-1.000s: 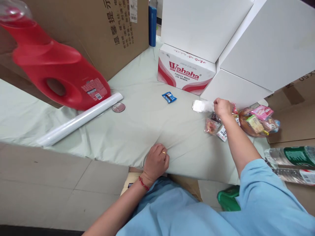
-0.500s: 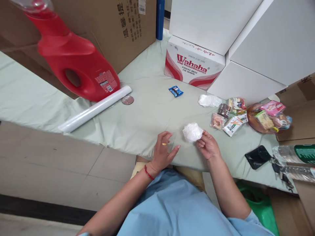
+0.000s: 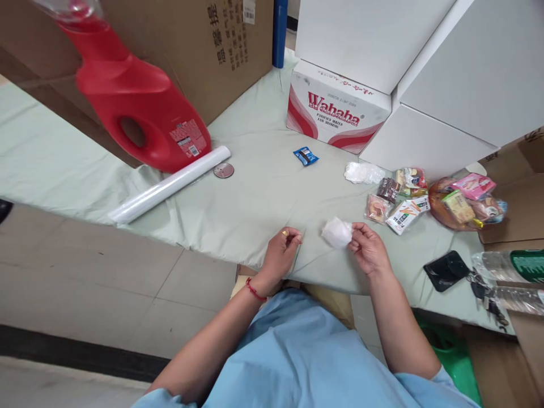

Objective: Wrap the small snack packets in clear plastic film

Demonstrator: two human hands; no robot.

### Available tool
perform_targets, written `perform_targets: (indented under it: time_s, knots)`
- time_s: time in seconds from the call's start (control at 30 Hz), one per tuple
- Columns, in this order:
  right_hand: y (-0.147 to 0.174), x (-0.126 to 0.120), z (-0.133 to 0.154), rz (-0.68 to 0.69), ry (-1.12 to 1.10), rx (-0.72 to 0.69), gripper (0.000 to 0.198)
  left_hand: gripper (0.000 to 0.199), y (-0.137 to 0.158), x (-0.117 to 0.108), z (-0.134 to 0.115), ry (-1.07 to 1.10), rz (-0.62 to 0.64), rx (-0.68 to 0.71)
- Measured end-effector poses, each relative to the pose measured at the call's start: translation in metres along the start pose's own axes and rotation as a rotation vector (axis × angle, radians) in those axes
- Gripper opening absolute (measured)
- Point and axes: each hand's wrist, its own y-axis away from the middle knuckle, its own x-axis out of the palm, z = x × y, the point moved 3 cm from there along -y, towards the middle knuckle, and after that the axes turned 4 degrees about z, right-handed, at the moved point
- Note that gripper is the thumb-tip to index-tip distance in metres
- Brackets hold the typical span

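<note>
We are holding a crumpled wad of thin clear plastic [image 3: 336,233] over a cloth-covered table.

Our right hand [image 3: 369,252] is pinching the wad's right edge between thumb and fingertips, keeping it just above the pale green cloth [image 3: 255,204] near the table's front edge. Our left hand [image 3: 281,255], wearing a gold ring and a red string bracelet, is curling its fingers loosely closed with the tips pressed together, gripping nothing we can make out, and hovering just left of the wad without touching it. A second clear plastic wad [image 3: 361,173] is lying farther back, beside a cluster of small wrapped snack packets [image 3: 397,198]. A large red plastic detergent jug [image 3: 140,113] is leaning at the far left, with a white paper roll [image 3: 168,185] lying below it. A white and red cardboard water carton [image 3: 338,113] is standing at the back.
</note>
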Motion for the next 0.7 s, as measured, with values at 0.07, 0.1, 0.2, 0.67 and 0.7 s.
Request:
perform_targets:
  time_s: [0.07,0.1,0.2,0.67,0.7]
  knots:
    - [-0.011,-0.005,0.017,-0.039,-0.014,-0.071,0.036,0.021,0.000,-0.003,0.001,0.082,-0.012,-0.052]
    - [-0.016,-0.006,0.025,-0.045,-0.022,-0.102,0.036,0.023,0.001,-0.003,-0.001,0.109,-0.021,-0.063]
    - [-0.022,0.003,0.037,-0.001,-0.011,-0.152,0.034,0.035,0.006,0.004,-0.012,0.238,0.011,-0.093]
    - [0.021,0.026,-0.013,0.131,0.265,-0.153,0.018,0.043,0.005,0.026,-0.018,0.500,0.096,-0.288]
    - [0.020,0.020,-0.012,0.102,0.235,-0.148,0.020,0.041,0.005,0.024,-0.016,0.499,0.081,-0.298]
